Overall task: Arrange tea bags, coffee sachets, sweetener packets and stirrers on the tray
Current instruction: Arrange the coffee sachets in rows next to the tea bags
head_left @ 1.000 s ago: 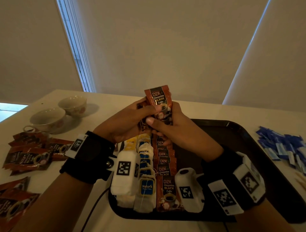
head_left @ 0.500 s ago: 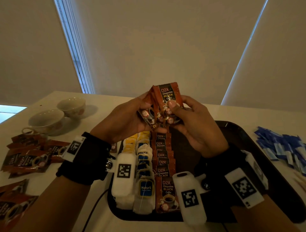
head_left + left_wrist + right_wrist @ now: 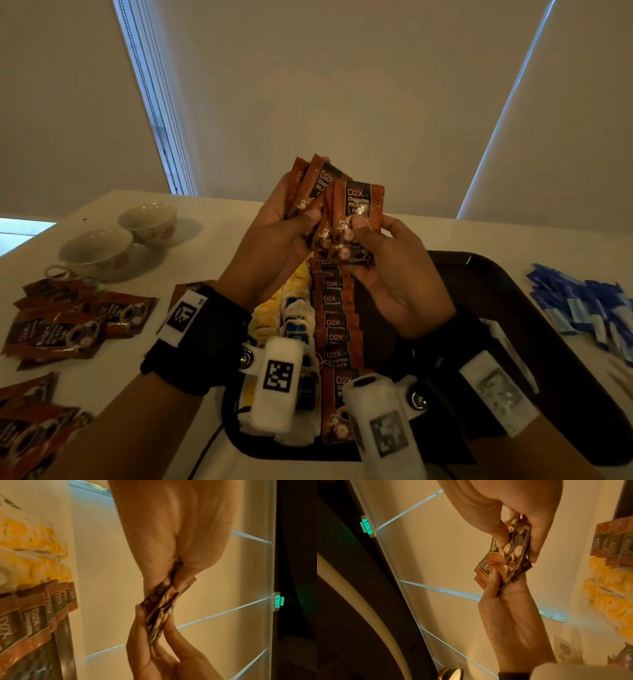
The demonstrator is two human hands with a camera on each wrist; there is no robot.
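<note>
Both hands are raised above the dark tray (image 3: 513,308). My left hand (image 3: 274,233) grips a fanned bundle of brown D2X coffee sachets (image 3: 317,186). My right hand (image 3: 387,270) pinches the front sachet (image 3: 359,212) with its thumb on the printed face. The left wrist view shows the bundle (image 3: 163,604) edge-on between both hands; it also shows in the right wrist view (image 3: 510,555). Below, the tray holds a row of yellow tea bags (image 3: 294,284), a row of white tea bags with blue tags (image 3: 298,315) and a row of coffee sachets (image 3: 335,322).
Loose coffee sachets (image 3: 68,329) lie on the white table left of the tray. Two cups (image 3: 96,250) (image 3: 149,219) stand at the back left. A heap of blue sweetener packets (image 3: 589,305) lies right of the tray. The tray's right half is bare.
Both hands have lifted the sachets higher above the tray. The bundle has fanned out, and the right thumb now holds the front sachet off to the right.
</note>
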